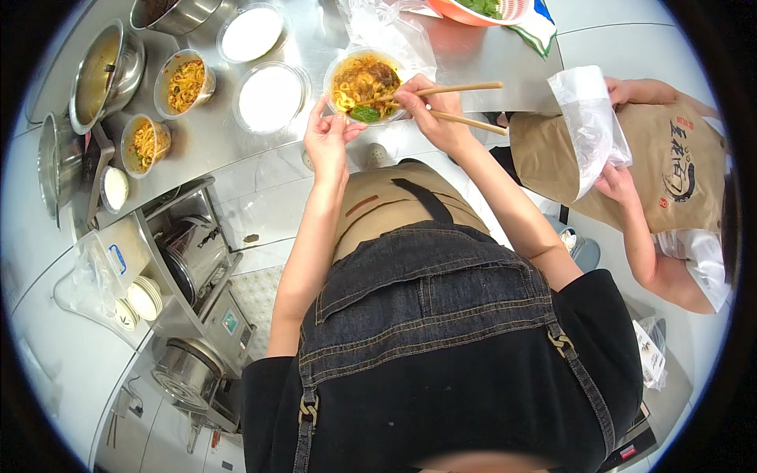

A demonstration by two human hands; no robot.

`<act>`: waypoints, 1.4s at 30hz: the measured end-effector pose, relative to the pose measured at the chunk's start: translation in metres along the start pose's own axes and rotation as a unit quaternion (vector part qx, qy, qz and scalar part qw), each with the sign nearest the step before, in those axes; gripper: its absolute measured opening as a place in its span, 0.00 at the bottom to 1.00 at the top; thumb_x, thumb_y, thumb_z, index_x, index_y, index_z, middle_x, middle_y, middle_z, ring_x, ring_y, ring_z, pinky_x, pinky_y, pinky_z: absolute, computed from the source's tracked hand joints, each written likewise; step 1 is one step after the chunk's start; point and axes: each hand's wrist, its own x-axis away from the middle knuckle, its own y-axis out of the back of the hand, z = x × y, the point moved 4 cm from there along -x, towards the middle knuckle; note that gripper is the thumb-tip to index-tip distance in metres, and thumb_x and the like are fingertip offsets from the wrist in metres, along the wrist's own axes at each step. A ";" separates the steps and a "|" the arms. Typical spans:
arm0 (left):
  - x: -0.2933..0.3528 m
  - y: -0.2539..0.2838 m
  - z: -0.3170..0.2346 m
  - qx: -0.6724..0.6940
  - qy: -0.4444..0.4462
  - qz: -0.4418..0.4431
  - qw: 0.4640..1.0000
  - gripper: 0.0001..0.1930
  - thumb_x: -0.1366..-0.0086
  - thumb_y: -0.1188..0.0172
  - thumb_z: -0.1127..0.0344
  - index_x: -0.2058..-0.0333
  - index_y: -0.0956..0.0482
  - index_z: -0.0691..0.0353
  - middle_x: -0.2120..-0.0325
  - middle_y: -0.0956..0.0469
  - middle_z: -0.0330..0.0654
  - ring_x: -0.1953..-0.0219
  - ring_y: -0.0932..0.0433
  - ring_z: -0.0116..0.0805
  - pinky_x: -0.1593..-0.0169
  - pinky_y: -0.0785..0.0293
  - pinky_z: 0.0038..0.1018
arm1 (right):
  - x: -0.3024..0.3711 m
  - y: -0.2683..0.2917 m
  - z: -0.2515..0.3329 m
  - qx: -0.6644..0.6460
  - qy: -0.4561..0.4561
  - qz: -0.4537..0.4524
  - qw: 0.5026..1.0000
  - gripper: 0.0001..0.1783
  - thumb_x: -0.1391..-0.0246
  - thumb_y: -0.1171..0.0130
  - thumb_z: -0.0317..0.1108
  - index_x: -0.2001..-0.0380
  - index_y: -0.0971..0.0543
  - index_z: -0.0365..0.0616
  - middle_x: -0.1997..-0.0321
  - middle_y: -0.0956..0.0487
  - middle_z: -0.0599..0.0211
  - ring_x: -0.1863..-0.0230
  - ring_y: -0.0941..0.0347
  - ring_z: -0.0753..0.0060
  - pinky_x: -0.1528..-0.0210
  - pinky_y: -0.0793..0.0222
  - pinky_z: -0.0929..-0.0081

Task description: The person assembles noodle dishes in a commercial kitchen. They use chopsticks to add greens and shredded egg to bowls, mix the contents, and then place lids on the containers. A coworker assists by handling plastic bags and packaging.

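Observation:
A clear plastic bowl of noodles [366, 81] with dark sauce and a green leaf sits at the near edge of the steel counter [307, 31]. My left hand [327, 140] grips its near left rim, thumb and fingers closed in. Wooden chopsticks [465, 87] lie in my right hand [432, 114], their thick ends pointing right and spread apart. Their tips reach into the noodles. Left of the bowl are two round white-topped containers [270, 96]; whether the white is a lid or contents, I cannot tell. Crumpled clear plastic [386, 31] lies behind the bowl.
Two tubs of noodles [184, 85], a small white-filled cup [115, 189] and metal bowls [106, 75] stand at the left. An orange basket [481, 9] with greens is at the back right. On the right, another person in a tan apron [670, 158] holds a plastic bag [587, 130].

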 end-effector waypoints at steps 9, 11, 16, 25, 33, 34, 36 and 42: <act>0.000 0.005 0.000 -0.025 0.005 -0.010 1.000 0.25 0.34 0.51 0.77 0.38 0.40 0.65 0.72 0.23 0.43 0.70 0.17 0.38 0.68 0.22 0.22 | -0.008 0.012 0.008 0.006 -0.043 -0.015 0.999 0.07 0.43 0.42 0.34 0.68 0.21 0.43 0.75 0.20 0.63 0.74 0.23 0.69 0.71 0.29 0.76; -0.004 0.002 0.000 -0.017 -0.002 -0.004 1.000 0.25 0.34 0.51 0.77 0.38 0.40 0.65 0.72 0.23 0.42 0.70 0.17 0.38 0.68 0.22 0.22 | -0.011 0.004 -0.001 0.028 -0.015 0.012 0.999 0.07 0.43 0.42 0.34 0.68 0.21 0.42 0.75 0.20 0.63 0.74 0.23 0.69 0.71 0.29 0.76; -0.002 0.004 -0.005 -0.030 0.016 -0.005 0.999 0.25 0.33 0.51 0.77 0.38 0.40 0.63 0.71 0.24 0.42 0.72 0.18 0.33 0.70 0.23 0.19 | -0.023 0.002 -0.007 0.010 -0.027 -0.043 0.999 0.06 0.45 0.41 0.32 0.67 0.21 0.41 0.77 0.21 0.63 0.77 0.26 0.71 0.73 0.31 0.76; -0.010 -0.003 -0.006 -0.035 0.003 0.002 0.999 0.24 0.33 0.51 0.77 0.39 0.39 0.63 0.70 0.24 0.42 0.72 0.18 0.33 0.70 0.24 0.19 | -0.035 -0.005 -0.057 -0.242 -0.170 -0.188 0.936 0.11 0.40 0.44 0.37 0.69 0.23 0.39 0.77 0.23 0.70 0.79 0.30 0.83 0.76 0.34 0.84; -0.018 0.001 -0.007 -0.009 0.002 0.000 1.000 0.24 0.34 0.51 0.77 0.39 0.38 0.64 0.72 0.23 0.42 0.71 0.18 0.36 0.68 0.22 0.22 | -0.011 0.004 -0.019 -0.061 -0.079 -0.020 0.995 0.10 0.43 0.43 0.35 0.71 0.22 0.39 0.77 0.22 0.66 0.77 0.27 0.76 0.74 0.33 0.81; -0.017 0.000 -0.006 -0.011 0.001 0.004 1.000 0.24 0.34 0.51 0.77 0.39 0.39 0.64 0.72 0.23 0.42 0.70 0.18 0.36 0.67 0.21 0.22 | -0.006 -0.001 -0.021 -0.020 -0.044 0.005 0.999 0.09 0.43 0.42 0.35 0.71 0.22 0.39 0.77 0.22 0.64 0.77 0.26 0.73 0.74 0.32 0.79; -0.014 0.000 -0.006 -0.041 0.011 0.005 0.999 0.24 0.34 0.51 0.77 0.39 0.39 0.64 0.72 0.23 0.42 0.70 0.18 0.37 0.67 0.21 0.22 | -0.019 -0.006 -0.024 0.029 0.040 -0.008 0.999 0.06 0.45 0.41 0.32 0.70 0.22 0.40 0.75 0.22 0.61 0.75 0.25 0.63 0.72 0.31 0.73; -0.013 -0.002 -0.006 -0.027 0.013 -0.003 1.000 0.25 0.34 0.51 0.77 0.38 0.40 0.65 0.70 0.23 0.43 0.70 0.18 0.36 0.67 0.22 0.22 | -0.014 -0.022 0.003 0.062 0.135 0.042 0.988 0.03 0.48 0.40 0.28 0.69 0.21 0.42 0.71 0.22 0.65 0.70 0.24 0.63 0.68 0.29 0.75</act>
